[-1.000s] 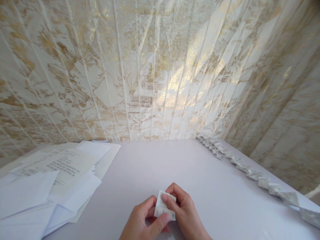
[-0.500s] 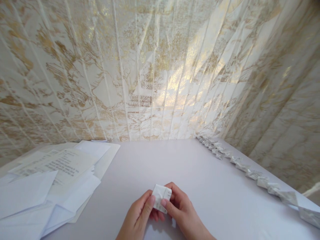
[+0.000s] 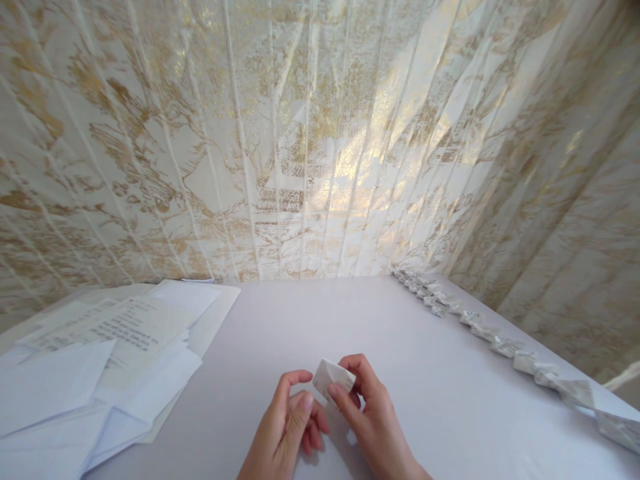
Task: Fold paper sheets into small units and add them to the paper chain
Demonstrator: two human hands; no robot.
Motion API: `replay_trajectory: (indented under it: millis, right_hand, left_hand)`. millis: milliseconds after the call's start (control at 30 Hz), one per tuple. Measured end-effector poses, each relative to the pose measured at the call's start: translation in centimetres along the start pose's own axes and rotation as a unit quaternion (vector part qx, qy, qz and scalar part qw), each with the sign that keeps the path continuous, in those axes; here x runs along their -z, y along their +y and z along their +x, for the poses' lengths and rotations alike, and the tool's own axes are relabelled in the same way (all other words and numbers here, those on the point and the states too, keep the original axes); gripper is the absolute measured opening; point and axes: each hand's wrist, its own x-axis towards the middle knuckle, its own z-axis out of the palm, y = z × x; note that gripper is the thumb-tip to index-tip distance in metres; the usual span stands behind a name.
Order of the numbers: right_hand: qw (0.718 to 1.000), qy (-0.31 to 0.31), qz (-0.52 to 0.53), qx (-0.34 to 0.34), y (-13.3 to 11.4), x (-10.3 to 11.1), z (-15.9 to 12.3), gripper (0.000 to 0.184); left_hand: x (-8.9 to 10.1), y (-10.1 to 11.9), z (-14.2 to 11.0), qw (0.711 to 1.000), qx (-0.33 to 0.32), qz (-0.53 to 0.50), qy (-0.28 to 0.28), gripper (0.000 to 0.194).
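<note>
A small folded piece of white paper (image 3: 327, 375) with printed marks near its edge is pinched in my right hand (image 3: 373, 417), thumb on the near face and fingers behind. It is tilted, one corner pointing up. Just left of it, my left hand (image 3: 287, 423) is apart from the paper, its index finger stretched and the other fingers loosely curled with nothing in them. Both hands are over the white table (image 3: 300, 320) near its front edge.
Loose white sheets (image 3: 60, 380), some printed, lie in an overlapping pile on the left. A row of small folded paper pieces (image 3: 525, 362) runs along the table's right edge. Behind the table hangs a white and gold patterned curtain (image 3: 280, 167).
My left hand has let go of the folded paper and opened. My right hand has raised the paper slightly to the right and turned it.
</note>
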Motion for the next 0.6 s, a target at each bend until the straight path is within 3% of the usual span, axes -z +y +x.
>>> replay_trajectory:
  millis: [67, 133, 200, 333, 433, 600]
  right_hand:
    - [0.990, 0.006, -0.088, 0.110, 0.0, 0.4, 0.1, 0.008]
    - [0.959, -0.018, -0.169, 0.226, -0.4, 0.5, 0.1, 0.007]
    - [0.933, -0.055, -0.214, 0.285, -1.0, 0.4, 0.0, 0.006]
    - [0.944, -0.093, -0.144, 0.282, -1.8, 0.2, -0.4, 0.016]
    - [0.965, -0.053, -0.069, 0.248, -1.5, 0.4, -0.5, 0.021]
    - [0.974, -0.019, -0.072, 0.213, -0.8, 0.6, -0.1, 0.020]
  left_hand:
    - [-0.3, 0.1, -0.2, 1.000, 0.010, -0.008, -0.019, 0.057]
    - [-0.4, 0.3, -0.4, 0.999, 0.005, -0.011, -0.032, 0.056]
    - [-0.3, 0.5, -0.3, 1.000, -0.001, -0.017, -0.017, 0.052]
    - [0.5, 0.4, 0.5, 0.999, 0.021, -0.031, 0.015, 0.046]
    - [1.0, 0.0, 0.8, 0.999, 0.033, -0.032, 0.020, 0.053]
    - [0.7, 0.0, 0.4, 0.999, 0.038, -0.001, 0.025, 0.059]
